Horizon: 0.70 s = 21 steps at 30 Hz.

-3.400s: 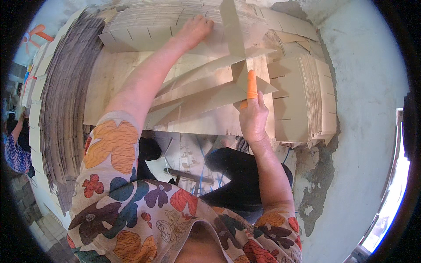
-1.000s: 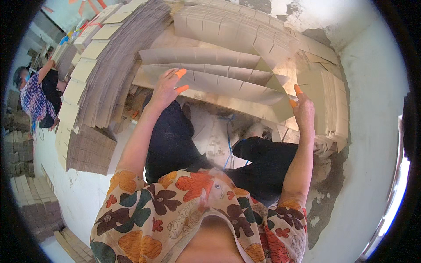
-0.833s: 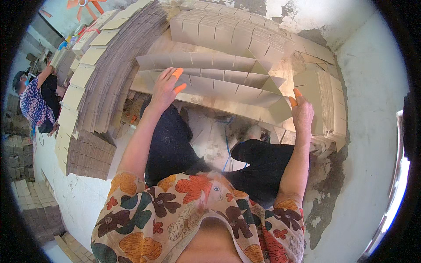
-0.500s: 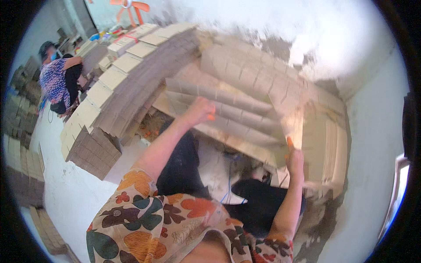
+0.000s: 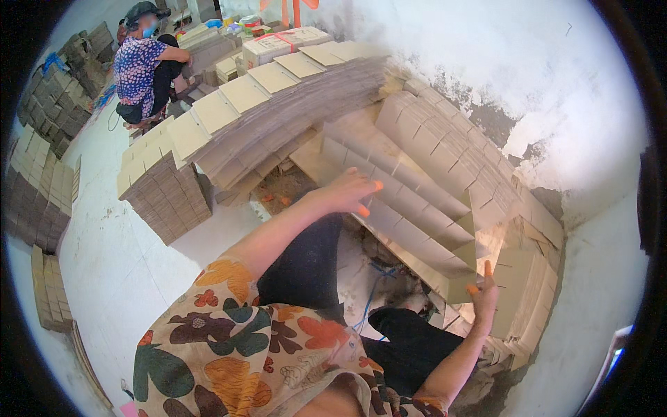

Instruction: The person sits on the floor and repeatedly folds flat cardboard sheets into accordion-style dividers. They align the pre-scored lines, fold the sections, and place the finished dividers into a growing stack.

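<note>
In front of me, long grey-brown slotted cardboard strips (image 5: 410,227) stand on edge in rows on a light wooden board (image 5: 306,165). Orange finger covers show on both hands. My left hand (image 5: 347,192) is over the near side of the rows, its thumb and forefinger spread with nothing between them. At the right end of the rows is my right hand (image 5: 483,295), forefinger pointing up and thumb apart. It is close to the end of the strips; whether it touches them I cannot tell.
A long stack of slotted cardboard pieces (image 5: 257,115) curves along the left. Another stack (image 5: 445,128) lines the wall, and upright sheets (image 5: 521,285) stand at the right. A co-worker (image 5: 142,69) squats at the far left. A blue cord (image 5: 368,302) lies between my legs.
My left hand has opened its fingers. My right hand has lowered and moved away from a pale cardboard piece at the right end. The view has shifted, showing more of the left side.
</note>
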Motion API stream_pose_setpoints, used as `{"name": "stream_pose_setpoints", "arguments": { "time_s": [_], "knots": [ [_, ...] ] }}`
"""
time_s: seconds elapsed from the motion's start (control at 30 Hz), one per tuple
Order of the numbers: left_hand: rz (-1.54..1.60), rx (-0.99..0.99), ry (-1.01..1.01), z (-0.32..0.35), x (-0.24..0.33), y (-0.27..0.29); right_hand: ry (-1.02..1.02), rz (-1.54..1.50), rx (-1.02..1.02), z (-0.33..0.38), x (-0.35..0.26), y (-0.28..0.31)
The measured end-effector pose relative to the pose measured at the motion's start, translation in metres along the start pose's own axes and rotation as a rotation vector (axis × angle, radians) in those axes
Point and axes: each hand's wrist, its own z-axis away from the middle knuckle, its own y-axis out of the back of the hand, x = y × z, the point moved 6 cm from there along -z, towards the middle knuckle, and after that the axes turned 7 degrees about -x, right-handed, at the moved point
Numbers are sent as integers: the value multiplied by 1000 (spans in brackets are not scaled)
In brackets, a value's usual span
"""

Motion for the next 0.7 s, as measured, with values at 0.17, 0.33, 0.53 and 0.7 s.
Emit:
{"name": "stream_pose_setpoints", "arguments": {
  "time_s": [0.17,0.33,0.53,0.7],
  "knots": [
    [-62,431,-110,43,8,14,-192,256,386,10,47,72],
    [-45,583,6,81,-4,4,-542,837,455,40,139,89],
    [78,678,-13,74,-2,9,-768,762,323,80,234,61],
    [106,694,40,79,-7,7,-609,779,296,58,184,61]
  ]
}}
